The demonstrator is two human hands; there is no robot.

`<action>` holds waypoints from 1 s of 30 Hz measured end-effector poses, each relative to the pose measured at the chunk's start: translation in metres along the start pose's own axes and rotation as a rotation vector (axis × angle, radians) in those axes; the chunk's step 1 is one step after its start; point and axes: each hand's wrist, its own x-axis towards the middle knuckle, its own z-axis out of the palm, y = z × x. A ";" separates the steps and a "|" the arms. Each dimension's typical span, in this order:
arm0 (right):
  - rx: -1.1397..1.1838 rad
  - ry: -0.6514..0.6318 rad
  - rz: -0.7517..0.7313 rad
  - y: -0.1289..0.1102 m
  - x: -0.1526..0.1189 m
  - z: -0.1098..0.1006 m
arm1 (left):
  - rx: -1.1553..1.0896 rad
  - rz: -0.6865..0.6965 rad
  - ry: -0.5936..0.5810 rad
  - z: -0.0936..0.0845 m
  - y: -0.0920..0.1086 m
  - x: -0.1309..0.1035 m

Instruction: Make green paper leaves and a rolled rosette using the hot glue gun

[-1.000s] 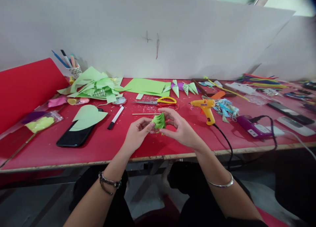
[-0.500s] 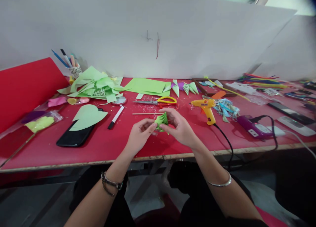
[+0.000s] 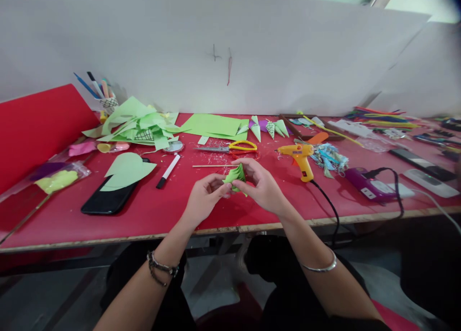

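Observation:
Between my two hands, just above the front part of the red table (image 3: 173, 216), is a small pleated piece of green paper (image 3: 236, 173). My right hand (image 3: 262, 183) grips its right side, thumb in front and fingers behind. With fingers curled, my left hand (image 3: 206, 194) pinches the lower left edge of the same paper. A thin wooden stick (image 3: 211, 166) lies just beyond the hands. Behind it rest scissors with yellow handles (image 3: 243, 147). To the right, a yellow hot glue gun (image 3: 301, 159) lies on its side.
At left are a black phone (image 3: 108, 199) under green paper cutouts (image 3: 126, 172), a marker (image 3: 168, 171) and a heap of green paper scraps (image 3: 139, 124). Rolled green paper cones (image 3: 256, 129) line the back. A purple power adapter (image 3: 369, 184) with cables sits at right.
My left thumb and fingers have shifted slightly at the paper's left edge, showing more of it. The right hand keeps its hold. The things on the table stay put.

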 end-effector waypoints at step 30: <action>0.120 -0.082 0.038 -0.002 0.000 -0.001 | -0.220 -0.069 0.007 -0.002 -0.006 0.002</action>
